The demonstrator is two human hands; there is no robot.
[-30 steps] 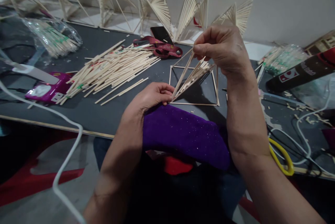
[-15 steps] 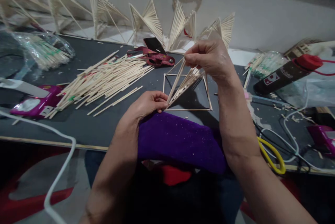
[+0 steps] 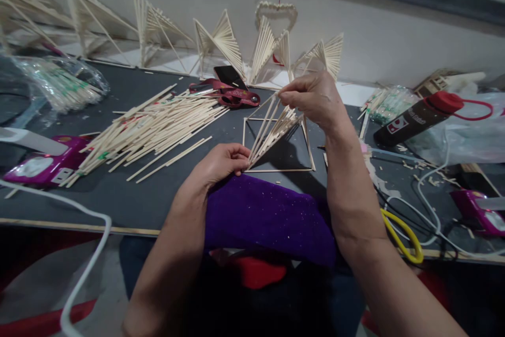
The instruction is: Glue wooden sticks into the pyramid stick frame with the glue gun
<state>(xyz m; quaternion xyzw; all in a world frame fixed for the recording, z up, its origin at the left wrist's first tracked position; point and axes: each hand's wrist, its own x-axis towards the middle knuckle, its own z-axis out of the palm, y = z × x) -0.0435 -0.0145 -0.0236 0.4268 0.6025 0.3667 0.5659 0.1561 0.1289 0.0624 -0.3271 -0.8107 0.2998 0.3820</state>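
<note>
A small wooden-stick model stands in front of me, with a four-sided stick base (image 3: pixel 280 171) and a slanting fan of sticks (image 3: pixel 275 134) rising from its near left corner. At that corner, my left hand (image 3: pixel 231 160) has thumb and fingers closed on the lower end of a thin wooden stick (image 3: pixel 262 125). My right hand (image 3: pixel 311 96) pinches the stick's upper end near the model's top, and its fingers partly hide the tip. A purple cloth (image 3: pixel 268 216) with pale specks lies over the table edge below the model.
Loose sticks (image 3: pixel 158 129) lie in a heap to the left, beside a purple device (image 3: pixel 45 161) and its white cable. A red lanyard (image 3: pixel 236 97) lies behind. Finished-looking stick models (image 3: pixel 219 37) line the wall. On the right are a dark bottle (image 3: pixel 418 119) and a yellow loop (image 3: pixel 402 237).
The view has tilted, so the scene sits slightly lower and to the left. Both hands keep their hold, and the sticks between them appear slightly more spread.
</note>
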